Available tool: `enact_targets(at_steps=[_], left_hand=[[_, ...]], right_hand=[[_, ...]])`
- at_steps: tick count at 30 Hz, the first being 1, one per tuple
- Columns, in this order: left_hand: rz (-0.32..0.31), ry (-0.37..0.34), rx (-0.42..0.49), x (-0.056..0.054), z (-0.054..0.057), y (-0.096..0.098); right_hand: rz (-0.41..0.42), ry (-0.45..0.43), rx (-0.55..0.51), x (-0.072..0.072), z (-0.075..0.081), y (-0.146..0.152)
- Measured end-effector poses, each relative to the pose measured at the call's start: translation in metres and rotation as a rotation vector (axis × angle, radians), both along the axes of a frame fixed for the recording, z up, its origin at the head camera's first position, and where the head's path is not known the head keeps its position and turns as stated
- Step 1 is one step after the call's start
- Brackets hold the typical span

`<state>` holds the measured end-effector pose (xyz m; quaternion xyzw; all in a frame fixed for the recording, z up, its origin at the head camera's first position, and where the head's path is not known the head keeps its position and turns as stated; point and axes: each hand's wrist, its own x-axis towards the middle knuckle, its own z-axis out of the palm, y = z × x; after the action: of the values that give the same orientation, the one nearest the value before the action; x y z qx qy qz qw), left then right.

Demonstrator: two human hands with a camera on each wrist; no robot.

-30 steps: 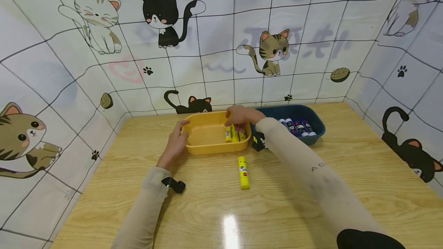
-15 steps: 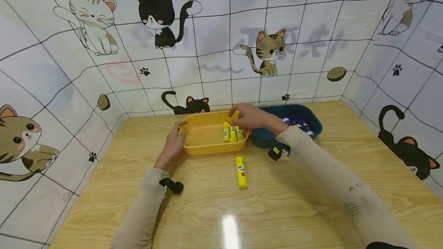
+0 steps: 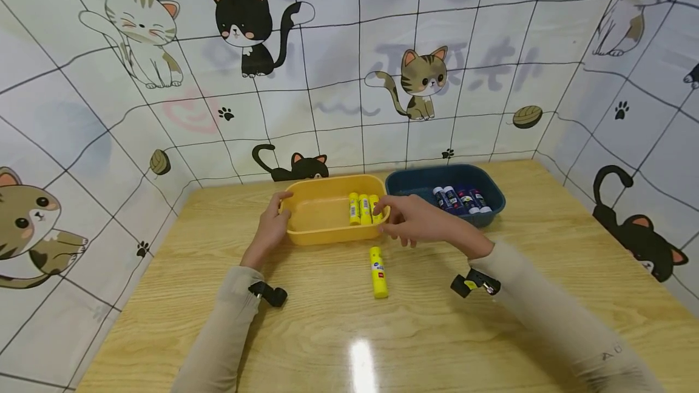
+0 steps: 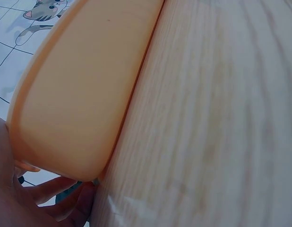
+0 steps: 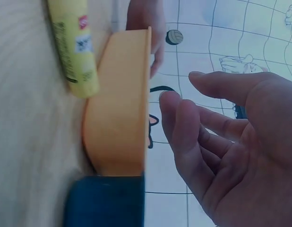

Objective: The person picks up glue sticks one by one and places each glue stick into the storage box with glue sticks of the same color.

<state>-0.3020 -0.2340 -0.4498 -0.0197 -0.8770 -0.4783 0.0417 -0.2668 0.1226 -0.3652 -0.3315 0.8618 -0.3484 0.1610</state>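
My left hand (image 3: pixel 273 223) grips the left end of a yellow plastic basket (image 3: pixel 322 236), with thumb and fingers about its rim. Three yellow glue sticks (image 3: pixel 364 210) lie side by side at the basket's right end. In front of the basket, a larger yellow glue stick (image 3: pixel 378 273) lies on the table. My right hand (image 3: pixel 420 220) hovers at the basket's right front corner with loosely bent fingers. Nothing sits between that hand's thumb and fingers (image 5: pixel 186 127) in the right wrist view.
A dark blue basket (image 3: pixel 415 182) stands at the right of the yellow one, with several dark blue glue sticks (image 3: pixel 464 201) in its right half. Behind both baskets rises a tiled wall covering (image 3: pixel 338 108) printed with cats. The wooden table (image 3: pixel 306 326) stretches toward me.
My right hand has drawn back out of the yellow basket, to the right and toward me. The three glue sticks stay in the basket, and my left hand keeps its hold.
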Motion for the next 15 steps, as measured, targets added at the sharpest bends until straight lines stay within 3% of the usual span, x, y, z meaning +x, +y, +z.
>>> enact_targets(at_steps=[6, 15], left_hand=[[0.002, -0.002, 0.004, 0.001, -0.001, -0.001], [0.003, 0.004, 0.018, 0.001, -0.002, -0.001]], right_hand=[[0.010, -0.063, -0.018, 0.011, -0.024, 0.005], [0.068, -0.141, 0.031, 0.012, -0.045, 0.005]])
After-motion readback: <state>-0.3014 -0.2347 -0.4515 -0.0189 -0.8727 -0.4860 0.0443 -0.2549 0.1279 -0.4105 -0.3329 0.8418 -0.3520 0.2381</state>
